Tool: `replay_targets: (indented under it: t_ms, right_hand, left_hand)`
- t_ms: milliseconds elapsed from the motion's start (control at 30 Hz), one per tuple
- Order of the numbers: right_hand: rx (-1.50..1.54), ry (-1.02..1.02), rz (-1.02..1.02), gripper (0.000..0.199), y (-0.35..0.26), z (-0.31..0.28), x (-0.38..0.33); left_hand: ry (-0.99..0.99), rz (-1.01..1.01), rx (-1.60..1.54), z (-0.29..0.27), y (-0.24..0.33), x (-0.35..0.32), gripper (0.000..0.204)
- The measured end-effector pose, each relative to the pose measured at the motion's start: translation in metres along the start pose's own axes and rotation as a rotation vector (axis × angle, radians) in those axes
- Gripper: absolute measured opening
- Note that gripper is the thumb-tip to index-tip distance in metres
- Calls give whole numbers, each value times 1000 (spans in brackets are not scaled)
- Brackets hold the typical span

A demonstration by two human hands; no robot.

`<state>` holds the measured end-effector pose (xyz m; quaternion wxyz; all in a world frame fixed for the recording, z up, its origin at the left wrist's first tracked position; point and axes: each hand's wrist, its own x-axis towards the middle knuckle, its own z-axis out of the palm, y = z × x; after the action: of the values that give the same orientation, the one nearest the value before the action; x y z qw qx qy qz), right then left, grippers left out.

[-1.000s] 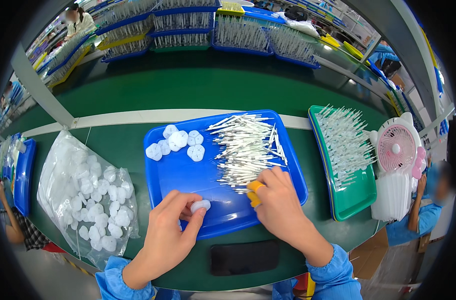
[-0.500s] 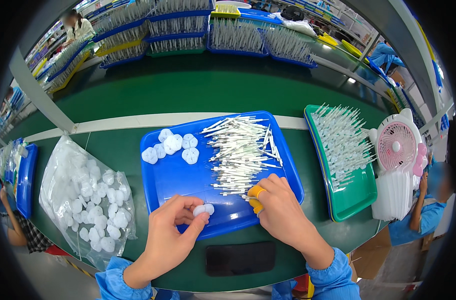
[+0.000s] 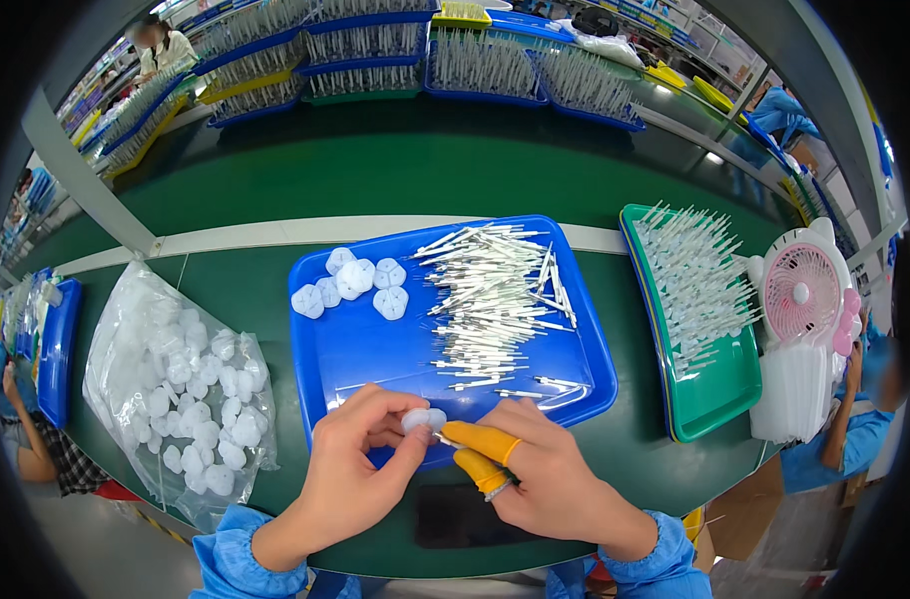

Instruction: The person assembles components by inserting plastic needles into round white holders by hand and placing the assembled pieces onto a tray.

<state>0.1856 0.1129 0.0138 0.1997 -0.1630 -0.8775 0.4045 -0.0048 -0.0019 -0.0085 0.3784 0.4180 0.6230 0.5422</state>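
Observation:
My left hand pinches a small round white plastic disc above the near edge of a blue tray. Yellow covers sit on the thumb and forefinger of my right hand, which closes on a thin white stick, its end at the disc; most of the stick is hidden. In the tray, a heap of thin white sticks lies at the right, with several white lobed discs at the upper left.
A clear bag of white discs lies left. On the right are a green tray of upright sticks, a pink-and-white fan and a dark phone at the front. Stacked trays line the back; people work nearby.
My right hand has moved from the stick heap down and left to the disc in my left hand. It now partly covers the phone. The view has shifted slightly.

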Motion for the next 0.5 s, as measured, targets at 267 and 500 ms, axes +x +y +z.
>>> replay_targets:
  t_ms: [267, 500]
  right_hand:
    - [-66, -44, 5, 29, 9, 5, -4]
    - [-118, 20, -33, 52, 10, 7, -5]
  left_hand:
    - [-21, 34, 90, 2, 4, 0, 21]
    - [-81, -85, -75, -1, 4, 0, 23]
